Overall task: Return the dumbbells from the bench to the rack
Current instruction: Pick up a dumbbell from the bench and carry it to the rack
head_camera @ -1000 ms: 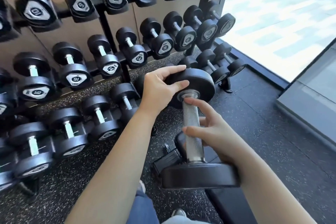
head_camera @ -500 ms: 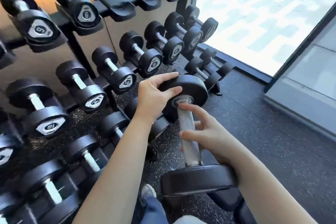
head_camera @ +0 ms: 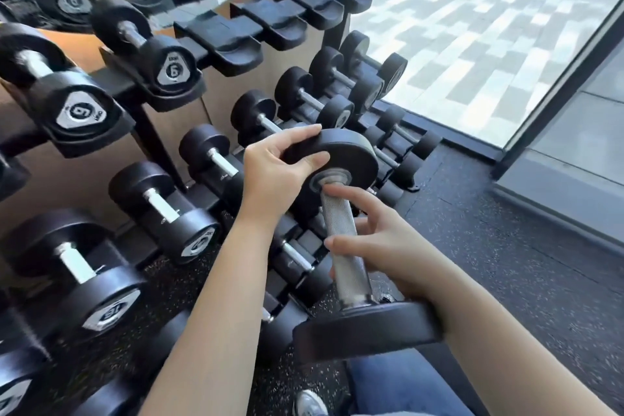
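Observation:
I hold a black dumbbell (head_camera: 344,246) with a knurled steel handle, tilted with its far head toward the rack. My left hand (head_camera: 277,172) grips the rim of the far head. My right hand (head_camera: 381,243) wraps loosely around the handle from the right, index finger stretched up toward the collar. The near head hangs over my knee. The three-tier rack (head_camera: 148,135) fills the left and centre. Empty black cradles (head_camera: 270,24) line the right end of its top tier. The bench is out of view.
Racked dumbbells marked 6 (head_camera: 77,111) and 16 (head_camera: 111,307) sit at the left, smaller pairs (head_camera: 337,88) on the middle tier behind the held one. A floor-length window (head_camera: 472,37) stands to the right over dark rubber flooring (head_camera: 506,246). My shoe (head_camera: 309,402) shows below.
The view has swung left and closer to the rack, and the dumbbell has risen slightly with it. Both hands keep the same hold.

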`<state>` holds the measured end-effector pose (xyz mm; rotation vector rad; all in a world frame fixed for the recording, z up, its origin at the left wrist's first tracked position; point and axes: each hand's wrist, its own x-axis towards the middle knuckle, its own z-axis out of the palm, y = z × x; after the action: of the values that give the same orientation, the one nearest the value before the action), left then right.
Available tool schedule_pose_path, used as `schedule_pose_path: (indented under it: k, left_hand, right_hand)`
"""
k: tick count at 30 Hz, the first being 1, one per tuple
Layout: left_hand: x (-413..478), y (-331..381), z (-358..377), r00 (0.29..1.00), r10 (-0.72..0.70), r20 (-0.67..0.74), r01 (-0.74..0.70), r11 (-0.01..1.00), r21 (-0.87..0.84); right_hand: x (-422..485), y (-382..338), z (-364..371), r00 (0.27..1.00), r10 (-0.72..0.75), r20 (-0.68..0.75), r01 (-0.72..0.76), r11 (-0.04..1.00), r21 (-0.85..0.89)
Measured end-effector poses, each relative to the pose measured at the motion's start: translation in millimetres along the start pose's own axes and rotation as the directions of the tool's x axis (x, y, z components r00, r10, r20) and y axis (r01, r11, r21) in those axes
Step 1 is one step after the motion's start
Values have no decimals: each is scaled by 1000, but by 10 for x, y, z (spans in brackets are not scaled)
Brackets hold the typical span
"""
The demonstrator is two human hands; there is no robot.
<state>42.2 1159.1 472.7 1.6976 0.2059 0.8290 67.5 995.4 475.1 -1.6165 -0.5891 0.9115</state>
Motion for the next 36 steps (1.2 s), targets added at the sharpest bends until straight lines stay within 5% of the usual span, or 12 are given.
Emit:
schedule_pose_path:
  k: [17,25,36]
  left_hand:
    - [1252,-807,653,988,-2,152,16,996,-87]
    - [3238,-1316,1622,982,-22,186,53,985,-164]
    - [3744,-1539,1686,985,-14,174,50,977,-207]
  right_hand:
    - [1120,0,-835,986,18,-163,-12,999,39]
    - [2644,-599,-2211,960,-12,-281,20,999,25]
    - [3159,-765,-2480,970,11,-241,-16,1000,-18]
